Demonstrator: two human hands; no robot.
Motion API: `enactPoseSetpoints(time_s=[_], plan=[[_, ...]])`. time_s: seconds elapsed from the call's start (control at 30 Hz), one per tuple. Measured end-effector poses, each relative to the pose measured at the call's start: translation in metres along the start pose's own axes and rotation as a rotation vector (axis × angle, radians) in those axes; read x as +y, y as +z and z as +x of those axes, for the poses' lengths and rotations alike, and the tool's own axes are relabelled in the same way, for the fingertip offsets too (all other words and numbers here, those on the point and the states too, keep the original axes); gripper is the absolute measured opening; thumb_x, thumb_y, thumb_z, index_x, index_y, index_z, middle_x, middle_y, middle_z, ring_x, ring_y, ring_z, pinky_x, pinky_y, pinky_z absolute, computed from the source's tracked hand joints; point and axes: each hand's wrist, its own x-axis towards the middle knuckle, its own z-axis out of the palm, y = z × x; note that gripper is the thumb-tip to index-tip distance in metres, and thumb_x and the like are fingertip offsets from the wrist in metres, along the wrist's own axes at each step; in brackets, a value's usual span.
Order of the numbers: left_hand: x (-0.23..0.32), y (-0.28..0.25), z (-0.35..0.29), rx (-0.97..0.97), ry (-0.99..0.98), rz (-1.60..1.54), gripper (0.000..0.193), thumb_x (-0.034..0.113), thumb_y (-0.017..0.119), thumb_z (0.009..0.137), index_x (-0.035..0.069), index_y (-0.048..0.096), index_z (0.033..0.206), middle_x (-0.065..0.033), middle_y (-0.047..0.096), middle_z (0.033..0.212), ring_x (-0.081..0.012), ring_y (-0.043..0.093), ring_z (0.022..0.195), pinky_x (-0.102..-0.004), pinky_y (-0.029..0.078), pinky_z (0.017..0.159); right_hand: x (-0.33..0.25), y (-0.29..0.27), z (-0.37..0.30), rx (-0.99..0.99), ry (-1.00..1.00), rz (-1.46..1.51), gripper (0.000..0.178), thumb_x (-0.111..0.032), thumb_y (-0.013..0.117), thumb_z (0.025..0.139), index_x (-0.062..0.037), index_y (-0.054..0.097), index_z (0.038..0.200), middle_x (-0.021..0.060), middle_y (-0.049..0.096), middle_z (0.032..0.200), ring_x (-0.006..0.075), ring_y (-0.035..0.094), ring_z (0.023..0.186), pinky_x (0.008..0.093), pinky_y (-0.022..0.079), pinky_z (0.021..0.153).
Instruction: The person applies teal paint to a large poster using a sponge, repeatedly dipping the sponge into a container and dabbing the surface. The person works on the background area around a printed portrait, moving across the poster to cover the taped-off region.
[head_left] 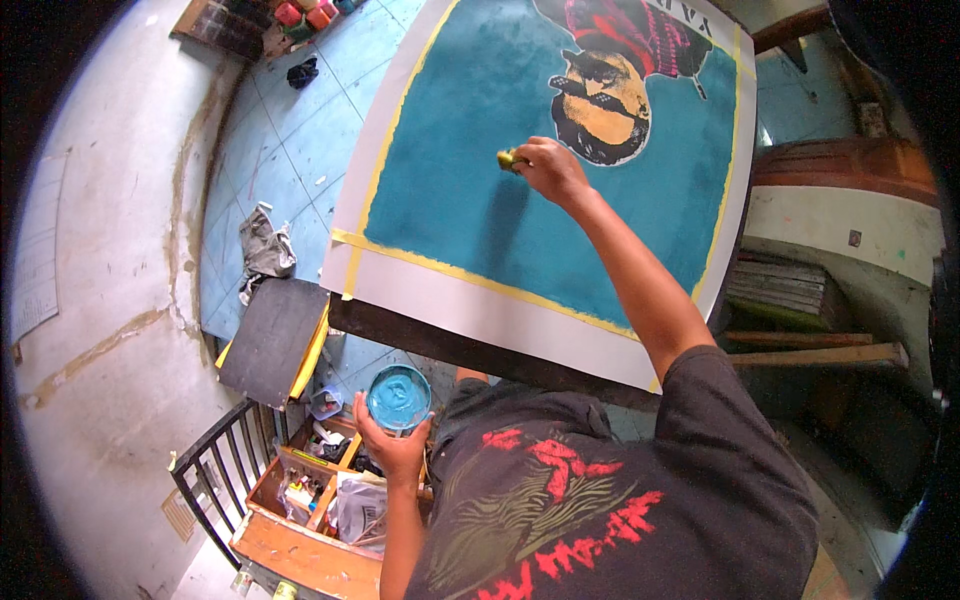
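A large sheet of white paper (490, 318) bears a teal painted ground (450, 190), edged with yellow tape (500, 283). On it a painted figure with a bearded head (602, 108) appears upside down from where I stand. My right hand (548, 168) is closed around a small yellow-green piece that looks like a sponge (510, 160), over the teal ground just left of the head. Low at my left side, my left hand (398, 448) grips a round tub of blue paint (400, 395) from below, its open top facing up.
Left of the sheet are a black board (275, 335) and a grey crumpled rag (265, 245). Below stands a wooden drawer unit (310, 545) with cluttered compartments, beside a black metal railing (225, 465). Wooden planks (815, 355) lie at the right. Blue tiles (320, 110) cover the floor.
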Motion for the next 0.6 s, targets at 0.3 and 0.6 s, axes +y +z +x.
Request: enactPoseSetpoints(time_s=[0.3,0.6], plan=[[-0.003,0.005,-0.002,-0.008,-0.015,0.022,0.111,0.030,0.093,0.059,-0.003,0.032,0.145,-0.0219,0.040,0.145,-0.0372,0.039,0.135,-0.0468,0.030,0.114,0.038,-0.007,0.036,0.051,0.005,0.037,0.013,-0.013,0.069,0.079,-0.0038,0.071,0.088,0.0160,0.068,0.087,0.0322,0.067,0.084,0.0410,0.052,0.075],[-0.014,0.009,-0.010,-0.006,-0.083,-0.066,0.107,0.036,0.092,0.060,-0.002,0.034,0.142,-0.0231,0.040,0.145,-0.0405,0.038,0.135,-0.0495,0.030,0.114,0.064,-0.060,0.069,-0.009,0.572,0.164,0.031,-0.036,0.075,0.080,-0.0059,0.078,0.089,0.0130,0.073,0.077,0.0214,0.070,0.070,0.0367,0.053,0.068]])
